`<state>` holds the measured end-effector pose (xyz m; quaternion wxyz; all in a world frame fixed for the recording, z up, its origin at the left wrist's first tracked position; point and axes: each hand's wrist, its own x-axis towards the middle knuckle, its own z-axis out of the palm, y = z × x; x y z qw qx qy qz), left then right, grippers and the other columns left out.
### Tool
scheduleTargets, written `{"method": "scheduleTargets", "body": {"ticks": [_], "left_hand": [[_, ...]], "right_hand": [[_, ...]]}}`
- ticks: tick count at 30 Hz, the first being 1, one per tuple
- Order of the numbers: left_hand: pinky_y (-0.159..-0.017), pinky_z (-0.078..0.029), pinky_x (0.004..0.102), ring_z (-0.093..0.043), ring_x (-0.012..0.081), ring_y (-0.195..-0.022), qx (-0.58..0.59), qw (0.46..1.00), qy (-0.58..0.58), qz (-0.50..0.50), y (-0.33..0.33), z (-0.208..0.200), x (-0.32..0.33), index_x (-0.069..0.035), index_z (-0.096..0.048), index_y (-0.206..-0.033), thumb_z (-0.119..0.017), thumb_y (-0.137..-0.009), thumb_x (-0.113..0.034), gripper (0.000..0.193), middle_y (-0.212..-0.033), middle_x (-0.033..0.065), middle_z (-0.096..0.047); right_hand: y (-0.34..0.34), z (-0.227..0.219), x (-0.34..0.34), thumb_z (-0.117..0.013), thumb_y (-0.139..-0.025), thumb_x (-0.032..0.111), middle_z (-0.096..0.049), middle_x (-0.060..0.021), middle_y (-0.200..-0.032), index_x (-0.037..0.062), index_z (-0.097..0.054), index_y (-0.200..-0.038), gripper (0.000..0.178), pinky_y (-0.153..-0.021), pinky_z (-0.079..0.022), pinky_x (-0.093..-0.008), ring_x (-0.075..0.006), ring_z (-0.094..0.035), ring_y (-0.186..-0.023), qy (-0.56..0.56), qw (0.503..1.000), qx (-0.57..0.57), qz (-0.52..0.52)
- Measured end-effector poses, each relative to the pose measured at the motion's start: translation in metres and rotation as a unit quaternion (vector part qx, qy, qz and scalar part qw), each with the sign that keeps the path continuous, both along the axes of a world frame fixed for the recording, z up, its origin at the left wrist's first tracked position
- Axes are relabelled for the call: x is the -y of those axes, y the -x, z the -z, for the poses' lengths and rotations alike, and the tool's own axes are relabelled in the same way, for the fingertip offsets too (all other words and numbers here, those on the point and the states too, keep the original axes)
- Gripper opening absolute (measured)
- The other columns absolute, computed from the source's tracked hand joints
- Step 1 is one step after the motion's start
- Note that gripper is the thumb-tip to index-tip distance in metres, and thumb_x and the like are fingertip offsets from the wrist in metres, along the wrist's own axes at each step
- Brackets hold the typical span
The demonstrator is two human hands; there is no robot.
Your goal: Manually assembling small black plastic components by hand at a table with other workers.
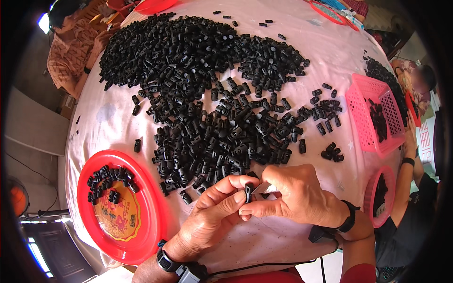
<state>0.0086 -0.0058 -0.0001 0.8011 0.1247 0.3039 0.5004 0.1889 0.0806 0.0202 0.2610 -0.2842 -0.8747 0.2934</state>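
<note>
Near the front of the table, my left hand point(218, 207) pinches a small black plastic cord lock point(248, 192) between thumb and fingertips. Right beside it, my right hand point(295, 195) is closed round a thin, pale, blade-like tool point(261, 188), its tip at the cord lock. Most of the tool is hidden inside my fingers. Beyond both hands spreads a large heap of loose black cord locks point(207, 127). To the left lies a round red plastic tray point(155, 212) with several cord locks on its far part.
A pink cloth point(120, 127) covers the table. On the right are a pink rectangular basket point(355, 111) and a smaller pink basket point(369, 200), both holding black pieces. Other people sit at the left point(75, 52) and right point(401, 198) edges. A black cable point(264, 265) runs near my wrists.
</note>
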Motion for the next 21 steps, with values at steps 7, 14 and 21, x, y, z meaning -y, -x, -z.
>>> {"method": "scheduleTargets", "body": {"ticks": [7,14,21], "left_hand": [[-0.081,-0.044,0.0244,-0.050,0.0080,-0.085,0.002,1.000,0.015,-0.002,-0.002,-0.003,-0.001,-0.009,-0.057,-0.126,-0.054,-0.099,-0.016,0.028,-0.106,-0.0008,-0.059],[-0.077,-0.046,0.0290,-0.057,0.0118,-0.087,0.009,0.999,0.032,-0.011,0.001,-0.004,0.000,-0.008,-0.056,-0.123,-0.063,-0.093,-0.019,0.032,-0.104,0.0015,-0.062],[-0.074,-0.043,0.0230,-0.051,0.0093,-0.080,0.061,0.998,-0.002,-0.007,0.002,-0.001,-0.001,-0.009,-0.054,-0.125,-0.055,-0.099,-0.016,0.028,-0.101,0.0010,-0.061]], "right_hand": [[-0.001,0.002,0.000,-0.080,-0.073,0.048,-0.056,-0.0083,-0.058,0.0046,-0.054,-0.068,0.051,-0.042,-0.045,-0.0300,-0.0202,-0.060,-0.047,-0.005,1.000,0.007,-0.001],[-0.004,-0.003,0.003,-0.078,-0.079,0.034,-0.064,-0.0071,-0.071,0.0033,-0.058,-0.097,0.041,-0.048,-0.050,-0.0294,-0.0183,-0.065,-0.059,0.079,0.996,-0.033,-0.017],[-0.002,-0.008,0.000,-0.069,-0.083,0.003,-0.068,-0.0111,-0.099,0.0012,-0.058,-0.118,0.037,-0.056,-0.055,-0.0224,-0.0110,-0.067,-0.069,0.190,0.973,-0.106,-0.077]]}}
